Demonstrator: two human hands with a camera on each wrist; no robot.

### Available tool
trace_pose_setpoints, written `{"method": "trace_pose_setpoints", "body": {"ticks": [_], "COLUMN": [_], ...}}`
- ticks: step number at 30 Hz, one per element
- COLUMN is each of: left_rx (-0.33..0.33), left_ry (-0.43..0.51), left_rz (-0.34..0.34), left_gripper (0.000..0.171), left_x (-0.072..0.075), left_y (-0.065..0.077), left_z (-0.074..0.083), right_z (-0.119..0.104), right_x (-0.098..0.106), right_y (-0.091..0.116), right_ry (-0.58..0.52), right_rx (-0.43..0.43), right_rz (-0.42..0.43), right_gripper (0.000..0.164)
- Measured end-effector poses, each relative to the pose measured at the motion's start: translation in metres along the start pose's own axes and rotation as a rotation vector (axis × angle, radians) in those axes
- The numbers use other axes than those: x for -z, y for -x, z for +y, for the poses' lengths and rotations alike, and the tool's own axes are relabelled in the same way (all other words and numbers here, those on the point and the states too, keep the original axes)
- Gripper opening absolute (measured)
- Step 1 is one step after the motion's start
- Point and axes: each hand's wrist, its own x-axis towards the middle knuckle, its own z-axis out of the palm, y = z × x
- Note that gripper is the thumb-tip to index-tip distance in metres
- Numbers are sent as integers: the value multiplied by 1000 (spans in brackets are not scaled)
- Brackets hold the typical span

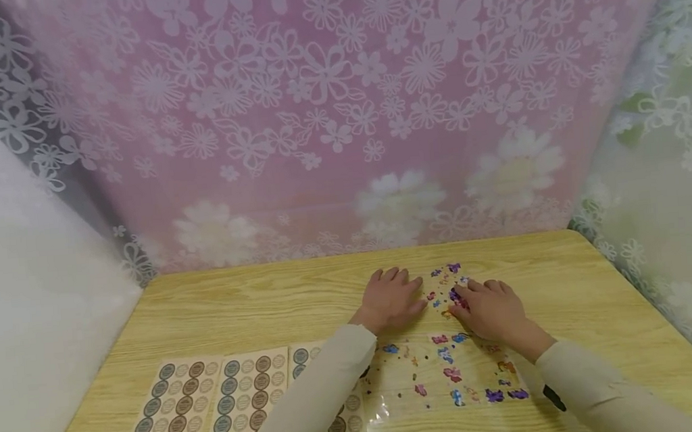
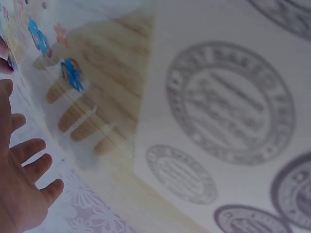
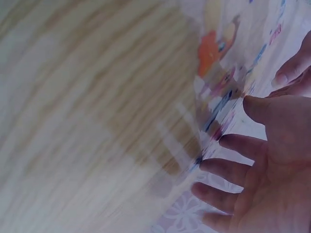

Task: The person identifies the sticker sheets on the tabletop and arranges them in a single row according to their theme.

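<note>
A small clear sticker sheet with colourful cartoon figures [image 1: 439, 290] lies toward the back of the table, between the two hands. My left hand [image 1: 391, 298] rests at its left side, fingers spread and fairly straight, as the left wrist view also shows of the hand [image 2: 24, 179]. On the sheet's right part lies my right hand [image 1: 492, 309], its thumb and index fingertip touching the sheet. The right wrist view shows the fingers of that hand [image 3: 272, 165] extended against the sheet's printed figures [image 3: 209, 53]. More clear sticker sheets [image 1: 446, 374] lie in front, partly under the right forearm.
Paper sheets of round printed labels stand in a row at the left: one sheet [image 1: 172, 413], a second [image 1: 241, 404], and a third [image 1: 353, 425] partly covered by the left sleeve. The wooden table [image 1: 255, 298] meets a pink flowered curtain [image 1: 328, 143] behind.
</note>
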Motion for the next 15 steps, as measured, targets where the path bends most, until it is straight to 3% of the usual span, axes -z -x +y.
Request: {"method": "trace_pose_setpoints", "body": {"ticks": [6,9,12,15], "left_rx": [60,103,145,187], "left_ry": [8,58,176,363], "left_rz": [13,39,63,87], "left_gripper": [52,50,49,47], "left_x": [-1,-1,1,4], "left_y": [0,0,1,0], "left_z": [-5,-7,-6,-4], "right_z": [16,29,42,53], "right_x": [0,2,4,4], "right_y": [-6,-12,-24,-35], "right_ry": [-105,-177,-271,-351], "right_rx": [15,32,58,68], "right_rz": [65,78,63,28], "right_gripper": [48,47,47,49]}}
